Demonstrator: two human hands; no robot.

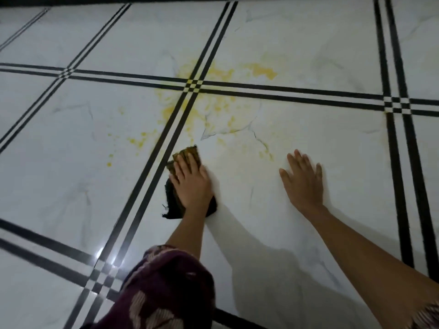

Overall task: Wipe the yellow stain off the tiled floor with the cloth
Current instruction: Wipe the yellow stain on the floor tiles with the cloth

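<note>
Yellow stain (221, 73) straddles the black tile-line crossing, straight ahead of the dark cloth (187, 154) pressed under flat-fingered left hand (192, 184), the nearer one; right hand (305, 184) lies splayed flat on tiled floor (71, 174).

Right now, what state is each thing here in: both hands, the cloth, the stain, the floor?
left hand: flat, fingers straight, pressing on the cloth.
right hand: flat on the floor, fingers spread, holding nothing.
cloth: bunched under the left hand, near edge of the stain.
yellow stain: not wiped off, smeared and spattered around the tile crossing.
tiled floor: glossy, white with black lines.
</note>
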